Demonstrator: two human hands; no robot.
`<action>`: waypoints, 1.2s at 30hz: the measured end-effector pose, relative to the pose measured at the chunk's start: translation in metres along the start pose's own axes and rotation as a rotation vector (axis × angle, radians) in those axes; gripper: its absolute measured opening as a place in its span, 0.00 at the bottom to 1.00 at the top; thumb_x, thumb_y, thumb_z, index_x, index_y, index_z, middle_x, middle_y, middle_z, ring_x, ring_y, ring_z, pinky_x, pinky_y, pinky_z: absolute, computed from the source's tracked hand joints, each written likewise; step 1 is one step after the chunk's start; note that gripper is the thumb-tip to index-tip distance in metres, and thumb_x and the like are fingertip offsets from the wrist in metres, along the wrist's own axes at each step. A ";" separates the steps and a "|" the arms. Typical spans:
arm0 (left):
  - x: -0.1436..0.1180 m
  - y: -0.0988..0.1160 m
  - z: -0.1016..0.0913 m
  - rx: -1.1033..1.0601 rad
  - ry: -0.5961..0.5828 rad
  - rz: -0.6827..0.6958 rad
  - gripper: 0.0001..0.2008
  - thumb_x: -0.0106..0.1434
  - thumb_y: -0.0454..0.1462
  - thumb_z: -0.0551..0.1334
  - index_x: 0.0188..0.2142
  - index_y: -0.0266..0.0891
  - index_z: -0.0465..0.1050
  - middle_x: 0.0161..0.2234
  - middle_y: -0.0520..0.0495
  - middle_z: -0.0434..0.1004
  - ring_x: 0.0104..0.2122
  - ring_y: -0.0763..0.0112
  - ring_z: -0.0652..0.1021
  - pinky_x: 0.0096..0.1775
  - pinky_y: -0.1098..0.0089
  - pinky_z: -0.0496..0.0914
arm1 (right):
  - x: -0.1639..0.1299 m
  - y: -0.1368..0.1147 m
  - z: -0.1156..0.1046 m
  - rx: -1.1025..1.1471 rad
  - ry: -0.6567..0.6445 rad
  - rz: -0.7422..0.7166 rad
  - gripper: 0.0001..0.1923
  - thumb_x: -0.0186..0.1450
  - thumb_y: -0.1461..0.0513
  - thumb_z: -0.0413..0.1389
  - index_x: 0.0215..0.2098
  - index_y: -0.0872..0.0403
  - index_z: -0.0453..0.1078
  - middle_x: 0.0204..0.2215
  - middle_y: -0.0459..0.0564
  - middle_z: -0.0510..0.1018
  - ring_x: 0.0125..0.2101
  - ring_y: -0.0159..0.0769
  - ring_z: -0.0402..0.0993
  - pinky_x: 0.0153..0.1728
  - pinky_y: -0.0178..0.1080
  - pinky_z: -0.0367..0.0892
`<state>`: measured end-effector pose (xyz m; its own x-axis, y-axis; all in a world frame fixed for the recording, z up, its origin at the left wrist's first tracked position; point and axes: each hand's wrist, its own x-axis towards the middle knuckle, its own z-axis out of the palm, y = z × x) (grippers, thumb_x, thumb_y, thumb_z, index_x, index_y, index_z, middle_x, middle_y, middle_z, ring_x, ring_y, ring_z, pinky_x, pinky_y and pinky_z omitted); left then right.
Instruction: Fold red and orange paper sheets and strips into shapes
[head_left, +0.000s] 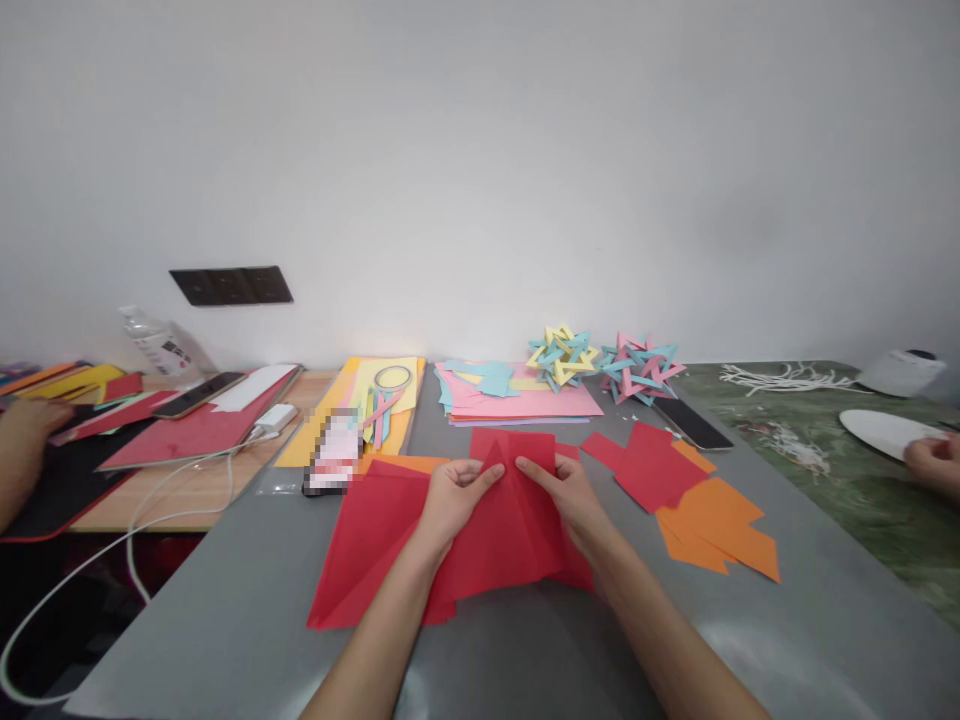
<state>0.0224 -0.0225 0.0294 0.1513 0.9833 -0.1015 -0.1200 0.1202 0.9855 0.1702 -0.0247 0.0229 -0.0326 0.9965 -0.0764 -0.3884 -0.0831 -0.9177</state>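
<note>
Between my two hands a creased sheet of red paper (495, 550) is raised off the grey table. My left hand (454, 500) pinches its upper part with thumb and fingers, left of a pointed fold. On the other side of the fold, my right hand (568, 490) grips the same sheet, thumb in front and fingers behind. More red paper (367, 550) lies beneath and to the left, with an orange sheet (409, 464) showing at its back edge. To the right are cut red pieces (654, 470) and orange pieces (720, 525).
A phone (334, 450) and scissors (386, 395) lie at left on yellow paper. Behind are stacked pink sheets (525, 400) and two folded paper stars (562, 355). A white cable (131, 520) hangs at left. Other people's hands (934, 462) show at both sides.
</note>
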 end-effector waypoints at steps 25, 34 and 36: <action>-0.003 0.003 -0.003 0.043 -0.029 -0.007 0.18 0.43 0.48 0.64 0.26 0.35 0.74 0.22 0.46 0.77 0.23 0.65 0.76 0.24 0.70 0.68 | -0.002 0.000 0.002 -0.041 0.023 -0.032 0.17 0.45 0.54 0.61 0.28 0.57 0.72 0.26 0.53 0.78 0.27 0.42 0.74 0.29 0.41 0.67; 0.000 0.004 -0.007 -0.057 -0.066 -0.016 0.17 0.48 0.44 0.63 0.34 0.34 0.72 0.29 0.42 0.78 0.29 0.62 0.77 0.32 0.65 0.71 | 0.000 -0.004 -0.004 -0.059 -0.105 0.051 0.17 0.46 0.56 0.62 0.31 0.58 0.72 0.30 0.55 0.78 0.30 0.43 0.74 0.32 0.42 0.68; -0.002 0.006 -0.005 -0.074 -0.090 -0.030 0.18 0.48 0.44 0.63 0.36 0.34 0.72 0.30 0.42 0.78 0.30 0.62 0.77 0.33 0.65 0.71 | 0.001 -0.005 -0.007 -0.098 -0.110 0.054 0.16 0.47 0.56 0.61 0.30 0.58 0.72 0.29 0.54 0.78 0.29 0.42 0.74 0.30 0.41 0.68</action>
<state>0.0161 -0.0229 0.0348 0.2427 0.9633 -0.1151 -0.1856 0.1625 0.9691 0.1784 -0.0235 0.0249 -0.1539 0.9841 -0.0886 -0.2917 -0.1309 -0.9475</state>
